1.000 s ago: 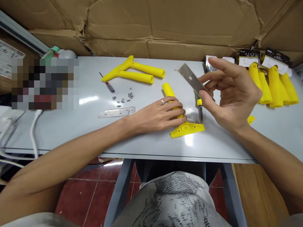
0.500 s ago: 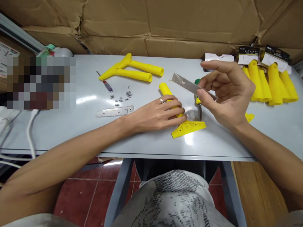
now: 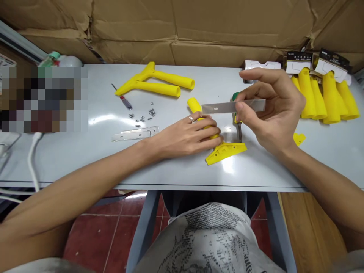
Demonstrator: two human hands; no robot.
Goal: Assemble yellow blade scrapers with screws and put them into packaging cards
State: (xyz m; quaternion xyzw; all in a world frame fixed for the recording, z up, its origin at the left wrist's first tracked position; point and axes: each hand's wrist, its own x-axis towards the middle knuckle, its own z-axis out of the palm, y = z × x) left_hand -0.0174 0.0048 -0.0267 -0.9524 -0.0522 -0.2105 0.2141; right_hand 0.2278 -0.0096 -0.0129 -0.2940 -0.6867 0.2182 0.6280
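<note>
My right hand (image 3: pixel 270 110) pinches a flat metal scraper blade (image 3: pixel 220 108) between thumb and fingers, held above the table with its long side nearly level. My left hand (image 3: pixel 189 136), a ring on one finger, is wrapped over the handle of a yellow plastic scraper (image 3: pixel 226 153) lying on the table. The scraper's wide head with small holes points toward me. Just behind the blade lies a screwdriver (image 3: pixel 239 132) with a green and yellow handle, partly covered by my right hand and the blade.
Two yellow scraper handles (image 3: pixel 159 88) lie at the back, near a small screwdriver (image 3: pixel 126 103). Several loose screws (image 3: pixel 152 112) and clear plastic strips (image 3: pixel 135 134) are left of my hand. Yellow scrapers with card tags (image 3: pixel 331 98) are at right, a yellow piece (image 3: pixel 299 139) nearer. Cardboard (image 3: pixel 199 22) stands behind.
The blade in my right hand has turned from slanting to nearly level, its flat face now more visible. My left hand stays on the scraper handle. The view has shifted slightly.
</note>
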